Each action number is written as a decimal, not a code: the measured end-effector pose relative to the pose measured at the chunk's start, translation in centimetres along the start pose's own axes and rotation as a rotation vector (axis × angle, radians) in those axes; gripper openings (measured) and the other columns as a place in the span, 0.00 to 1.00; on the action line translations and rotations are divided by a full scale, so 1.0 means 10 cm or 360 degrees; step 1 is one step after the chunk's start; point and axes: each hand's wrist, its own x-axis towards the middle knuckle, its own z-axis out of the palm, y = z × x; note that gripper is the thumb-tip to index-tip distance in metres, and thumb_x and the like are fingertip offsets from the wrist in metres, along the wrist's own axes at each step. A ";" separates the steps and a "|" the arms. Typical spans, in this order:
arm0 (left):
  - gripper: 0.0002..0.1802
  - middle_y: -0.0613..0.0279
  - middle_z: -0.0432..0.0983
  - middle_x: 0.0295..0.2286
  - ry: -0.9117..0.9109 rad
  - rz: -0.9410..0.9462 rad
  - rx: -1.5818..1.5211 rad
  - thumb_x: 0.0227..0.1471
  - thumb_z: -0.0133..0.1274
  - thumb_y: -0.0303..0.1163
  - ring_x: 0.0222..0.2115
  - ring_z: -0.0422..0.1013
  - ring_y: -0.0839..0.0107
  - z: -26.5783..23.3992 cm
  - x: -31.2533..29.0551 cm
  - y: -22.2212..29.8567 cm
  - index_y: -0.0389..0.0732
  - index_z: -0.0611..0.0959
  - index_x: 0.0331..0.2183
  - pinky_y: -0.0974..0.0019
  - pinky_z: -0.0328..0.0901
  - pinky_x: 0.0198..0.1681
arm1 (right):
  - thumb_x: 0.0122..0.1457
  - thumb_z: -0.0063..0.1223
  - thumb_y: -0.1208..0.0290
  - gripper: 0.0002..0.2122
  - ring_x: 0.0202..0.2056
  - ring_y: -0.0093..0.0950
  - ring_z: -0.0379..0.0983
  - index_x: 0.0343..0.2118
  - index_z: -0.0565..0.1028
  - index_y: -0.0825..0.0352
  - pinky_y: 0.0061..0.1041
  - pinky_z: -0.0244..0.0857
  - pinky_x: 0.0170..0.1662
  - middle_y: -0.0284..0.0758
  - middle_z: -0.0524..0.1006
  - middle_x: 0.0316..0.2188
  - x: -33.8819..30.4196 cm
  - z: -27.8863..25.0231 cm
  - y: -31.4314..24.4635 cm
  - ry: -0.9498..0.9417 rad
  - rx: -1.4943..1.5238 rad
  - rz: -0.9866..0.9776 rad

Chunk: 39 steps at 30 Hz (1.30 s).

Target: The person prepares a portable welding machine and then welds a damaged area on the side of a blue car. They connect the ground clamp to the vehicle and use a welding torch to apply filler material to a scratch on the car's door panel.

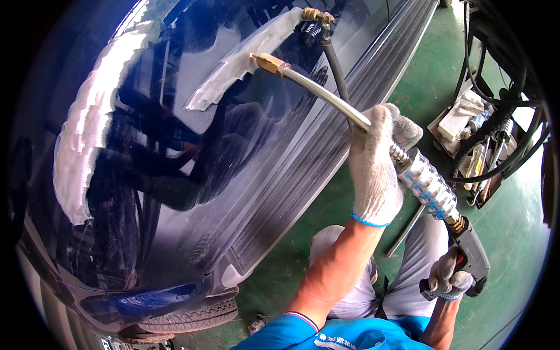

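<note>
A long welding gun (429,184) runs diagonally between my two hands, with a pale metal shaft and a squared brass head (271,63). My left hand (376,160), in a white knit glove, is closed round the shaft. My right hand (450,274), also gloved, grips the dark pistol handle at the lower end. The brass head's tip touches a bare-metal strip (224,76) on the blue car panel (169,175), and a small orange glow shows there. A brass clamp (318,16) with a dark cable (335,67) sits at the strip's upper end.
Another, wider bare-metal strip (90,128) curves down the panel at left. A grey ribbed side trim (303,181) and a tyre (192,318) edge the car. On the green floor (426,64) at right stands a tray of tools (478,154), with thick black cables (501,175) looping over it.
</note>
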 end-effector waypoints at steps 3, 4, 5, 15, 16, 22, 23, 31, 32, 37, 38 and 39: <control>0.12 0.58 0.77 0.23 -0.0286 -0.0035 0.0016 0.62 0.52 0.37 0.23 0.75 0.66 -0.09 -0.04 -0.18 0.38 0.78 0.37 0.59 0.74 0.32 | 0.48 0.68 0.72 0.23 0.14 0.29 0.70 0.42 0.68 0.78 0.37 0.75 0.23 0.38 0.73 0.17 -0.04 -0.18 -0.02 -0.0005 -0.0217 -0.0042; 0.09 0.58 0.76 0.21 -0.0156 -0.0161 -0.0066 0.61 0.53 0.34 0.21 0.75 0.66 -0.05 -0.10 -0.18 0.38 0.78 0.35 0.60 0.74 0.30 | 0.49 0.68 0.72 0.24 0.14 0.29 0.70 0.44 0.68 0.78 0.37 0.75 0.24 0.38 0.73 0.17 -0.03 -0.17 -0.04 -0.0008 -0.0281 -0.0050; 0.08 0.58 0.76 0.21 -0.0128 -0.0124 -0.0052 0.61 0.53 0.33 0.21 0.75 0.66 -0.04 -0.11 -0.21 0.38 0.78 0.35 0.61 0.73 0.29 | 0.48 0.69 0.70 0.25 0.14 0.29 0.70 0.44 0.69 0.78 0.37 0.75 0.24 0.39 0.74 0.18 -0.02 -0.14 -0.05 -0.0022 -0.0234 -0.0015; 0.12 0.63 0.73 0.18 -0.0232 -0.0140 -0.0014 0.60 0.54 0.36 0.18 0.72 0.68 -0.07 0.09 0.04 0.39 0.78 0.40 0.57 0.73 0.27 | 0.49 0.67 0.72 0.20 0.14 0.30 0.70 0.40 0.71 0.79 0.38 0.75 0.25 0.39 0.72 0.15 0.21 0.41 -0.10 -0.0117 0.0257 0.0185; 0.12 0.63 0.73 0.18 -0.0228 -0.0155 -0.0099 0.60 0.54 0.37 0.18 0.73 0.68 -0.13 0.12 0.12 0.39 0.78 0.41 0.57 0.73 0.28 | 0.49 0.67 0.72 0.20 0.14 0.30 0.70 0.40 0.71 0.79 0.38 0.74 0.24 0.39 0.72 0.15 0.23 0.45 -0.08 -0.0125 0.0252 0.0216; 0.16 0.58 0.76 0.22 -0.0157 -0.0044 0.0072 0.60 0.56 0.38 0.21 0.74 0.68 -0.13 -0.14 -0.29 0.36 0.76 0.42 0.63 0.72 0.29 | 0.49 0.66 0.74 0.19 0.14 0.29 0.71 0.40 0.71 0.78 0.35 0.72 0.24 0.37 0.71 0.15 0.18 0.36 -0.11 -0.0130 0.0378 0.0236; 0.18 0.58 0.76 0.23 -0.0193 -0.0063 0.0128 0.61 0.55 0.41 0.23 0.75 0.68 -0.15 -0.13 -0.28 0.36 0.76 0.43 0.63 0.72 0.30 | 0.49 0.65 0.74 0.18 0.15 0.29 0.71 0.40 0.72 0.78 0.36 0.73 0.25 0.37 0.71 0.15 0.17 0.35 -0.10 -0.0143 0.0384 0.0255; 0.30 0.70 0.61 0.14 -0.0268 -0.0248 -0.0568 0.61 0.43 0.63 0.12 0.58 0.76 -0.02 0.07 0.15 0.43 0.74 0.31 0.68 0.63 0.18 | 0.49 0.68 0.72 0.21 0.14 0.31 0.71 0.42 0.70 0.78 0.40 0.73 0.24 0.39 0.73 0.17 0.08 0.37 -0.11 -0.0110 0.0038 0.0068; 0.30 0.71 0.58 0.14 -0.0612 -0.0209 -0.0726 0.61 0.43 0.64 0.12 0.56 0.77 -0.14 0.14 0.13 0.44 0.73 0.29 0.68 0.62 0.17 | 0.50 0.69 0.69 0.22 0.15 0.32 0.72 0.41 0.70 0.78 0.41 0.74 0.24 0.39 0.74 0.17 0.04 0.34 -0.10 -0.0183 -0.0143 0.0018; 0.30 0.73 0.50 0.11 -0.1532 -0.0317 -0.1561 0.61 0.40 0.64 0.08 0.48 0.81 -0.19 0.22 0.07 0.48 0.67 0.22 0.70 0.50 0.10 | 0.54 0.67 0.58 0.23 0.19 0.37 0.76 0.39 0.74 0.77 0.33 0.71 0.26 0.41 0.76 0.19 -0.11 0.57 -0.25 -0.0348 -0.1178 -0.0144; 0.31 0.73 0.50 0.11 -0.1446 -0.0299 -0.1458 0.61 0.40 0.64 0.08 0.49 0.81 -0.17 0.21 0.06 0.48 0.67 0.22 0.70 0.51 0.10 | 0.54 0.67 0.58 0.23 0.20 0.38 0.76 0.39 0.74 0.77 0.33 0.71 0.26 0.41 0.77 0.20 -0.12 0.61 -0.26 -0.0362 -0.1275 -0.0179; 0.31 0.74 0.50 0.11 -0.1360 -0.0280 -0.1354 0.61 0.40 0.64 0.08 0.49 0.81 -0.17 0.19 0.06 0.48 0.67 0.22 0.70 0.51 0.10 | 0.54 0.67 0.58 0.24 0.19 0.38 0.76 0.40 0.73 0.77 0.33 0.71 0.26 0.42 0.77 0.20 -0.10 0.65 -0.21 -0.0330 -0.1021 -0.0150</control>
